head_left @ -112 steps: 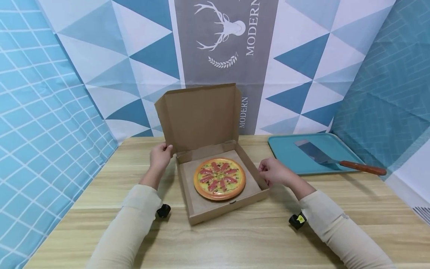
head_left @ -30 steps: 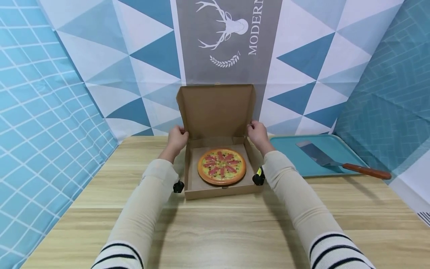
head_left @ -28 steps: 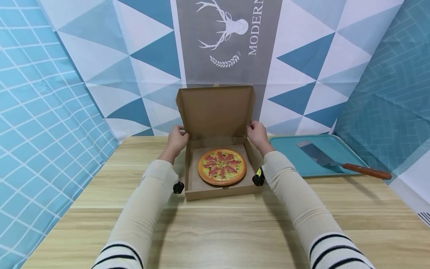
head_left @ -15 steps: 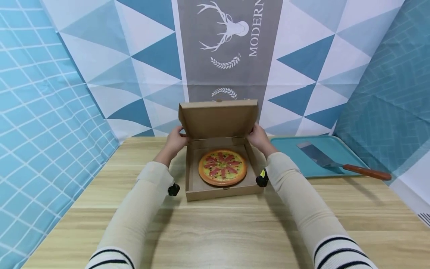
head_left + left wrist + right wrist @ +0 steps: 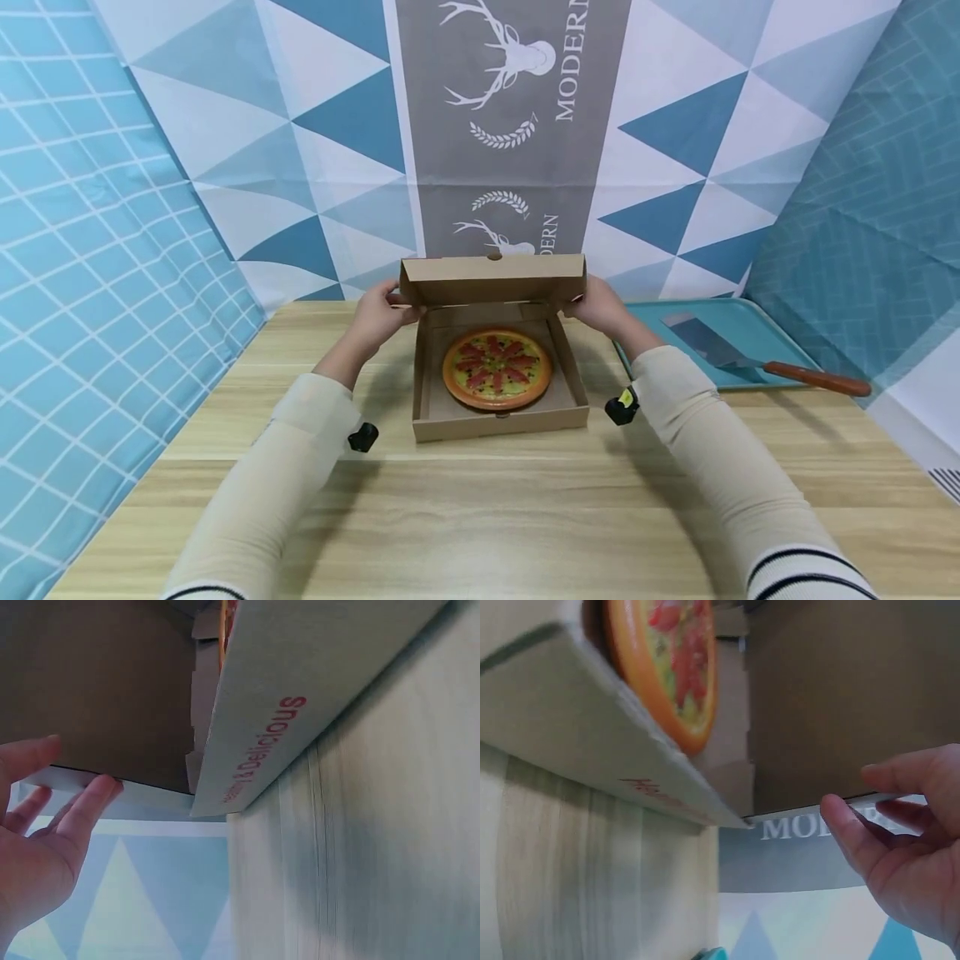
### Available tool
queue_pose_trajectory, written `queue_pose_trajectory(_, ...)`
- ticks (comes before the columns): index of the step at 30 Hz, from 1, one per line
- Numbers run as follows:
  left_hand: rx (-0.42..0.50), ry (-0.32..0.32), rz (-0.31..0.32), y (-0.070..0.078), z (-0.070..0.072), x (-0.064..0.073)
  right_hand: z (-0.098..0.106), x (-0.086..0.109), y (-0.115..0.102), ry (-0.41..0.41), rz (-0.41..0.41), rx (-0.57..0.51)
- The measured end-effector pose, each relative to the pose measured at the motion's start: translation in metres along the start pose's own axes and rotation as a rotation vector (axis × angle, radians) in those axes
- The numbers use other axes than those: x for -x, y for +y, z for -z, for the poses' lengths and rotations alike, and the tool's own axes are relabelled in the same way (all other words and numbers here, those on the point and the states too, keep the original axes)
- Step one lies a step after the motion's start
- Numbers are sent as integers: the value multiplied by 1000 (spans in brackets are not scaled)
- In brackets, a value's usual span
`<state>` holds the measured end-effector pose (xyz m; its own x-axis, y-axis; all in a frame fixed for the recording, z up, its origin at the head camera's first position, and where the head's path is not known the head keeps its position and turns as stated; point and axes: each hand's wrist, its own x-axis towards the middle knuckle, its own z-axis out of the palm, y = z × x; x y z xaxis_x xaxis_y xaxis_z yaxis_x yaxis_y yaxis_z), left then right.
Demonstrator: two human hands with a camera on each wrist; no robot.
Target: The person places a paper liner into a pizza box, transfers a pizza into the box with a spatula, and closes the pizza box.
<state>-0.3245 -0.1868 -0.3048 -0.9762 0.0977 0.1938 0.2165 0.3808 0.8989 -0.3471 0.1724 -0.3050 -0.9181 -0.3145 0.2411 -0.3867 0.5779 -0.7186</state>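
A brown cardboard pizza box (image 5: 501, 427) stands on the table with its lid (image 5: 491, 290) tilted forward, partway down over the base. Inside lies a whole pizza (image 5: 497, 371) with red strips on a yellow-green top. At the lid's left side edge, my left hand (image 5: 377, 318) grips the cardboard; the left wrist view has the thumb and fingers of this hand (image 5: 49, 847) on either side of the edge. My right hand (image 5: 602, 308) holds the lid's right edge likewise, its fingertips partly behind the flap. In the right wrist view, this hand (image 5: 911, 840) pinches the rim.
To the right, a teal tray (image 5: 720, 317) bears a metal spatula (image 5: 708, 342) whose wooden handle (image 5: 817, 378) sticks out past the tray's edge. A patterned cloth backdrop (image 5: 510, 125) rises right behind the box. The wooden table (image 5: 480, 508) extends in front.
The box has been turned square to the table's front since the oldest frame, and both hands have moved to its lid. Over the last second the lid has swung forward and down.
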Motion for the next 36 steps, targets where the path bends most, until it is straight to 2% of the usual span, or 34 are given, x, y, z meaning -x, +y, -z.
queue_pose_trajectory(5, 4, -23, -35, 2, 5, 12, 8, 12, -6, -26, -31, -39)
queue_pose_trajectory(8, 8, -37, -34, 5, 7, 20, 10, 20, -10, -40, -44, -85)
queue_pose_trajectory(11, 24, -54, -22, 9, 10, 29, 14, 27, -15, -59, -45, -215)
queue_pose_trajectory(15, 105, -78, -4, 18, 15, 41, 19, 37, -20, -69, -28, -415)
queue_pose_trajectory(19, 175, -83, 3, 26, 17, 49, 22, 46, -26, -50, -51, -526)
queue_pose_trajectory(24, 203, -60, -3, 31, 14, 56, 25, 55, -33, -33, -118, -556)
queue_pose_trajectory(30, 138, -42, 12, 33, 11, 67, 26, 64, -35, -74, -142, -542)
queue_pose_trajectory(33, 169, -70, 31, 35, 11, 73, 25, 67, -34, -84, -146, -547)
queue_pose_trajectory(36, 238, -99, 41, 38, 11, 78, 23, 69, -33, -82, -142, -553)
